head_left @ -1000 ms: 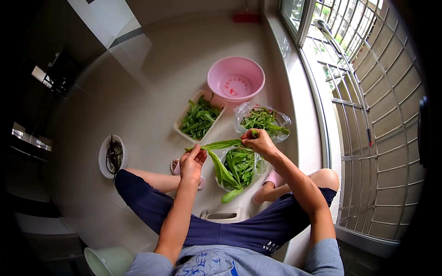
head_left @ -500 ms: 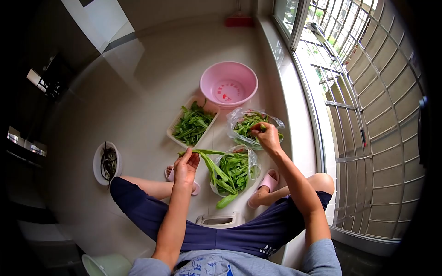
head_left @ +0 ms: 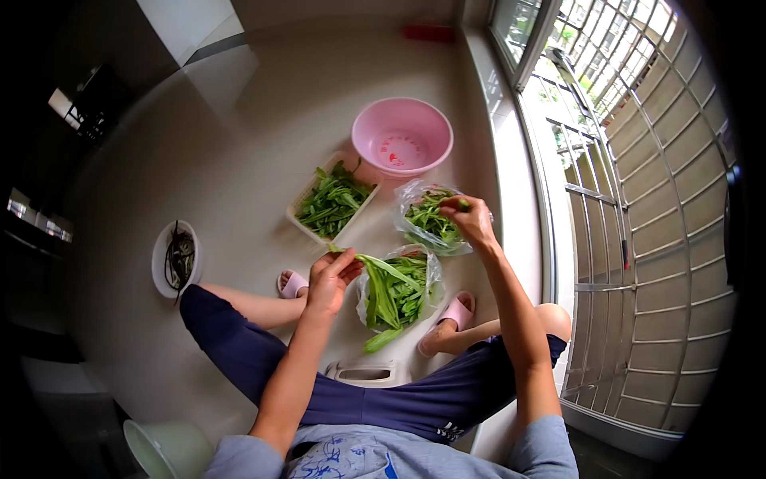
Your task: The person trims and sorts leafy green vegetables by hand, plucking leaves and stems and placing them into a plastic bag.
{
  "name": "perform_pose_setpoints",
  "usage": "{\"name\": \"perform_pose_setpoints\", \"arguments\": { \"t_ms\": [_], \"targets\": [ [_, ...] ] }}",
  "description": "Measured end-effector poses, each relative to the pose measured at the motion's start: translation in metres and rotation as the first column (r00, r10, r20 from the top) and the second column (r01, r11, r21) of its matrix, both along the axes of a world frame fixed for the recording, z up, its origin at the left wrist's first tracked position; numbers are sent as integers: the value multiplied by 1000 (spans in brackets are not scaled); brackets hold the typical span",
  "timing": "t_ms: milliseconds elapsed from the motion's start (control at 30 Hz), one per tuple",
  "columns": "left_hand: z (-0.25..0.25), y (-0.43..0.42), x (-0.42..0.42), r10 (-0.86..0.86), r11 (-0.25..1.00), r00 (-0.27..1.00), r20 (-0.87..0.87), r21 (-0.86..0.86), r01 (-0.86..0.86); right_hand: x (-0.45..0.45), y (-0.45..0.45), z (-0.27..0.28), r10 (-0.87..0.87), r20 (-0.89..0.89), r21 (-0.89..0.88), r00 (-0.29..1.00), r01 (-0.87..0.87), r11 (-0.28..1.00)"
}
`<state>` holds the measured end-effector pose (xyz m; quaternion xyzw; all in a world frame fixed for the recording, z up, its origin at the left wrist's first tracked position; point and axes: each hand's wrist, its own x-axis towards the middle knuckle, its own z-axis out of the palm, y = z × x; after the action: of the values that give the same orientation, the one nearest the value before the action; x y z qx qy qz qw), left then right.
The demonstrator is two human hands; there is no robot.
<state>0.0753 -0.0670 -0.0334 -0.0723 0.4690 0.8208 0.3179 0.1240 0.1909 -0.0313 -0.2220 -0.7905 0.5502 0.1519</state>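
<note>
My left hand (head_left: 333, 281) is closed around a leafy green stalk (head_left: 381, 275), whose long leaves droop over a clear plastic bag (head_left: 436, 281) packed with leafy greens (head_left: 408, 302). Farther off and to the right, my right hand (head_left: 471, 221) hovers above a second clear plastic bag (head_left: 408, 194) of green stems (head_left: 431, 214). Its fingers are pinched on a small green stem piece, mostly hidden by them. Beyond my left hand lies a pale plastic basket (head_left: 300, 226) of picked greens (head_left: 335, 198).
A pink basin (head_left: 433, 156) stands behind the basket. To the left is a white bowl (head_left: 159, 267) with dark, thin strips. A white stool (head_left: 339, 372) is between my legs, and a pale green bucket (head_left: 148, 447) at lower left. A window ledge (head_left: 519, 199) runs along the right.
My right hand has shifted slightly to the right over the stem bag. The leaves from my left hand, earlier stretched out sideways, now hang lower over the near bag. The view has tilted slightly.
</note>
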Motion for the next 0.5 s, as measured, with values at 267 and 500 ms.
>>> {"name": "perform_pose_setpoints", "arguments": {
  "t_ms": [267,500],
  "targets": [
    [11,9,10,-220,975,973,-67,-33,218,8,-80,33,621,82,-86,780,-615,784],
    [24,2,6,-403,910,914,-51,-131,394,13,-76,36,725,86,-340,683,-664,666]
  ]
}}
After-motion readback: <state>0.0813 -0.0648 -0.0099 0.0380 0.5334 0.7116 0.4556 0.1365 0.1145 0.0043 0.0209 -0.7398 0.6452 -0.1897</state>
